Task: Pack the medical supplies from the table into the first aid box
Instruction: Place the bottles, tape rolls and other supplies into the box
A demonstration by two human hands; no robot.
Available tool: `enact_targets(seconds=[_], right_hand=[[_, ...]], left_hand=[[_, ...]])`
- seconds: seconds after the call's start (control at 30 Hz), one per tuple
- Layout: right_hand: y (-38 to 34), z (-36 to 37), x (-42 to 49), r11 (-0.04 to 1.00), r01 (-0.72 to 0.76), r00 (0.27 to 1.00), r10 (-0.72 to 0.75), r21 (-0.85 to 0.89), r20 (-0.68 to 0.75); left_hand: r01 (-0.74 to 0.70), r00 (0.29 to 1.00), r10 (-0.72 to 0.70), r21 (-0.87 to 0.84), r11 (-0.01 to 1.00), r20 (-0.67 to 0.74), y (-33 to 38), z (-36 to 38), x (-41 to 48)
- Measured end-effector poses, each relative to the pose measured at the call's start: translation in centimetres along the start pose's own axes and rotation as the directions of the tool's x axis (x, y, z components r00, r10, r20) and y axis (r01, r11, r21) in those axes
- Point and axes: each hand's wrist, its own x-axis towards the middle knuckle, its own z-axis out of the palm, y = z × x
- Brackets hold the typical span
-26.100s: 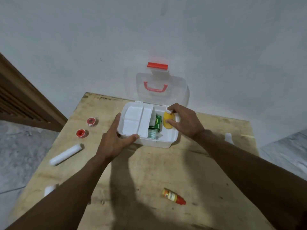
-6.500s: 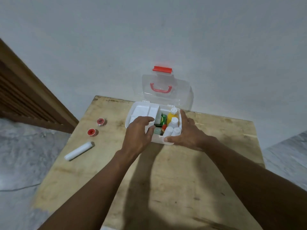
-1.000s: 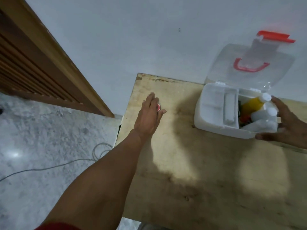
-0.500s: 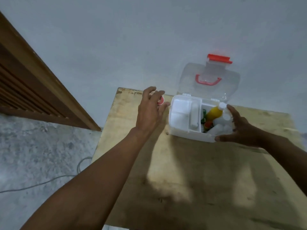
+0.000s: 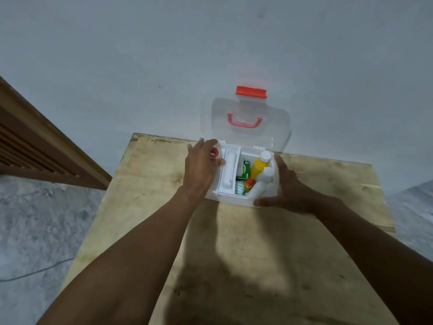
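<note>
The white first aid box (image 5: 234, 198) stands open at the far side of the wooden table (image 5: 234, 242), its clear lid (image 5: 246, 118) with red handle and latch tipped up against the wall. Inside lie a white roll (image 5: 229, 168), a yellow bottle (image 5: 259, 165), a green packet (image 5: 244, 168), a small red-capped bottle (image 5: 249, 182) and white bottles (image 5: 260, 187). My left hand (image 5: 200, 170) hovers over the box's left compartment, holding a small red-capped jar (image 5: 214, 153) in its fingers. My right hand (image 5: 284, 186) grips the box's right front corner.
A grey wall rises directly behind the table. A slatted wooden panel (image 5: 35, 146) runs along the left. Grey stone floor (image 5: 42, 231) with a thin cable lies left of the table.
My left hand has carried the red-capped jar rightward from beside the box to above its left compartment. My right hand stays on the box. The view has shifted so the box sits centred.
</note>
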Motion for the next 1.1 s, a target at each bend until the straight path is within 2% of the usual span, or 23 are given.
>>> enact_targets(seconds=[0.27, 0.4, 0.6, 0.7, 0.9, 1.1], right_hand=[[0.5, 0.1, 0.3, 0.995, 0.096, 0.995, -0.097, 0.031, 0.004], [0.5, 0.0, 0.4, 0.989, 0.140, 0.990, -0.140, 0.046, -0.009], [0.5, 0.1, 0.6, 0.989, 0.130, 0.992, -0.130, 0.073, -0.001], [0.7, 0.3, 0.7, 0.992, 0.098, 0.995, -0.098, 0.079, -0.003], [1.0, 0.4, 1.0, 0.993, 0.104, 0.995, -0.104, 0.051, 0.003], [1.2, 0.5, 1.2, 0.994, 0.097, 0.995, -0.097, 0.042, 0.001]], left_hand=[[0.069, 0.993, -0.078, 0.102, 0.992, 0.084, -0.1, 0.2, 0.8], [0.055, 0.995, -0.064, 0.108, 0.993, 0.080, 0.3, -0.2, 0.5], [-0.016, 1.000, 0.016, 0.015, 1.000, 0.012, 0.1, -0.8, -1.5], [-0.054, 0.997, 0.054, 0.006, 0.999, 0.058, -0.2, -0.9, -3.2], [-0.110, 0.984, 0.088, 0.145, 0.983, 0.152, -1.0, 0.1, -2.9], [-0.119, 0.984, 0.084, 0.238, 0.964, 0.155, -1.2, 0.2, -2.8]])
